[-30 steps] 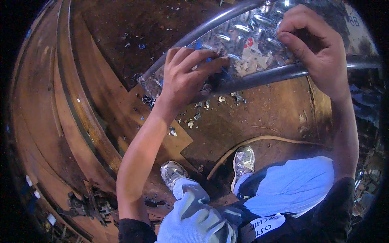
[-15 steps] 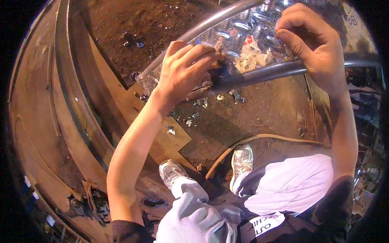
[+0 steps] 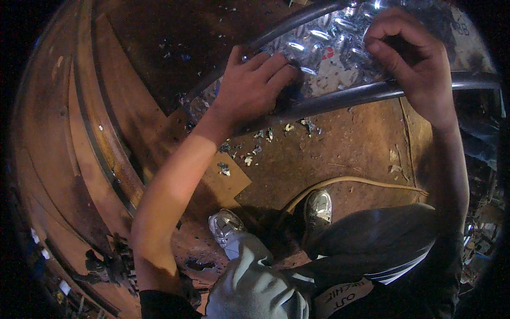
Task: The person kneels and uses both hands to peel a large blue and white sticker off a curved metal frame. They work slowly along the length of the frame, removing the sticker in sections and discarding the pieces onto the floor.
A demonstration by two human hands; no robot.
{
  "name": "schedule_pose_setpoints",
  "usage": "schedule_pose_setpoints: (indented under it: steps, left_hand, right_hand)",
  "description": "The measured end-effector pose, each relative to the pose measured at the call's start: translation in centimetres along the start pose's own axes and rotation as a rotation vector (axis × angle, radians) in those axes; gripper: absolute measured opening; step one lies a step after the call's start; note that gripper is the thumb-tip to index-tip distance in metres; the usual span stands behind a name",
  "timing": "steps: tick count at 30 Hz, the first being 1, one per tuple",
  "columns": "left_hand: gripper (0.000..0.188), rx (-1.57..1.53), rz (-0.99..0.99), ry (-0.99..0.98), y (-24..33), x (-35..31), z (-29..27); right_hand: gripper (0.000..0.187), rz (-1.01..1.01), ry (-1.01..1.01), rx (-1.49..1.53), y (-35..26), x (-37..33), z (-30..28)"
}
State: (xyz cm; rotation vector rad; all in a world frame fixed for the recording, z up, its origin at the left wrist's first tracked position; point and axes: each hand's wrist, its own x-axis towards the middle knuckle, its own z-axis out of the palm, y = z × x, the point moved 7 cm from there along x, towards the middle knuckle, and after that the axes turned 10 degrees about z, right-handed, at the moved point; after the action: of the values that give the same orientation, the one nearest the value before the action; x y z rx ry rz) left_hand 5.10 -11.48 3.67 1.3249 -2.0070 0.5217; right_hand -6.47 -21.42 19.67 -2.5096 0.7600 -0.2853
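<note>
A raised-pattern metal tread plate [image 3: 303,49] with a dark tubular rim [image 3: 340,98] lies across the top of the view. Pale paper-like residue [image 3: 334,75] with a red mark clings to its surface. My left hand [image 3: 252,87] rests over the plate's left part, back up and fingers curled; its thumb and whatever is under the fingertips are hidden. Above the plate's right part, my right hand [image 3: 411,58] is closed, thumb and forefinger brought together. Anything between those tips is too small to make out.
Torn scraps [image 3: 249,159] lie on the brown floor below the plate. A tan hose [image 3: 350,179] curves by my shoes [image 3: 319,204]. Long rusty metal strips [image 3: 106,138] run down the left, and cluttered debris [image 3: 481,234] lies at the right edge.
The light has dimmed, with shadow now over my hands. My left hand has shifted slightly, its outer finger lifting, and the left elbow has moved left. The right hand stays nearly in place.
</note>
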Motion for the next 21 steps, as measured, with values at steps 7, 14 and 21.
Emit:
schedule_pose_setpoints:
  steps: [7,14,21]
  left_hand:
    - [0.023,-0.076,-0.158,-0.023,1.3,-1.5,0.0]
    - [0.030,-0.257,-0.353,0.213,1.2,-3.3,-2.0]
    - [0.027,-0.129,-0.165,0.135,0.5,-1.4,-2.2]
  right_hand:
    - [0.008,-0.085,-0.013,0.062,0.6,-0.2,0.2]
    - [0.008,-0.095,-0.016,0.041,0.3,-0.2,0.4]
    - [0.009,-0.068,-0.008,0.024,0.4,-0.1,0.4]
